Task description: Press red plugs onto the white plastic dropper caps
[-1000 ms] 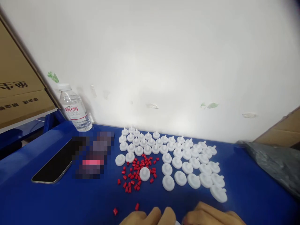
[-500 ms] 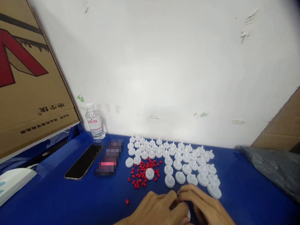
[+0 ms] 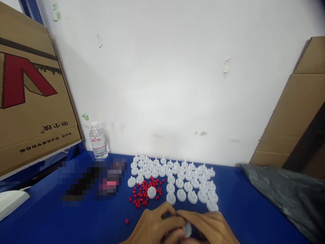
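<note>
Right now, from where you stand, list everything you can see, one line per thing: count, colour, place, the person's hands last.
Round stemmed plastic discs: dozens, white, mid-table; another between the hands
Small cylindrical plastic caps: dozens, red, mostly clustered left of centre
Clear plastic bottle: one, white-capped, by the wall
Pixelated patches: two, dark, table's left
Smooth object: one, white, left edge
Printed cardboard: one panel, brown, left
Plain cardboard: count unclear, brown, right
Plastic sheet: one, grey, right
Table: one, blue, beneath
Wall: one, white, behind
Left hand: one, bottom centre, fingers on a disc
Right hand: one, beside it, grip hidden
</note>
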The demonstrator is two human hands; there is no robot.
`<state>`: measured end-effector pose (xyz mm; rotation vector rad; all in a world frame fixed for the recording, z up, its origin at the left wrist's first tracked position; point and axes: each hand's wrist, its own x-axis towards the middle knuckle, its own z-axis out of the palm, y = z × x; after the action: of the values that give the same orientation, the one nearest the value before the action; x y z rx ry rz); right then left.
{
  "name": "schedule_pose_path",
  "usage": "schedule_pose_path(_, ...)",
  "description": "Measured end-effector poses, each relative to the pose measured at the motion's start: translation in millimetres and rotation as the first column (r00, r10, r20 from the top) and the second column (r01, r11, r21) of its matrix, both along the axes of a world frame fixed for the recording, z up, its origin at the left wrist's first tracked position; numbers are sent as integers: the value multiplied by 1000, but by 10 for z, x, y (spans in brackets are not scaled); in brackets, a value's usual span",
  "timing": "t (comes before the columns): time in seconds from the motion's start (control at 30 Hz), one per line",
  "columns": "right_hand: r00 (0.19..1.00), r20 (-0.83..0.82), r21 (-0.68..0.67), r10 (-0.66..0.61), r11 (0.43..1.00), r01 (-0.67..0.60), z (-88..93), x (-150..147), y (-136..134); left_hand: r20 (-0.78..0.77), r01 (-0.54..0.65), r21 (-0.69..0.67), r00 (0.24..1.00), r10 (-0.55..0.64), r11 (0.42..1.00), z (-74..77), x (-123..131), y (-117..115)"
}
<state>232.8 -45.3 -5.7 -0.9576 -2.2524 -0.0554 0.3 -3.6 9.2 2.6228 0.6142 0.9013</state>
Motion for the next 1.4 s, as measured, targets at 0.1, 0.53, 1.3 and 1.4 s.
schedule_pose_path(0.1, 997, -76, 120, -14, 992, 23, 54, -40, -38, 44, -96, -321, 992, 116, 942, 116, 3, -73)
schedule_pose_path(0.53, 996, -75, 280, -56, 957, 75, 215, -94, -157, -78, -27, -330, 997, 1, 944, 46, -6, -126)
schedule_pose_path(1.3, 998, -60, 192, 8, 981, 3, 243, -132, -289, -83, 2, -477, 995, -48, 879, 126, 56, -283)
schedule_pose_path(1.4, 1000, -13, 178, 13, 984, -10, 319, -69, -260, -127, 6, -297, 991, -45, 955, 181, 19, -240)
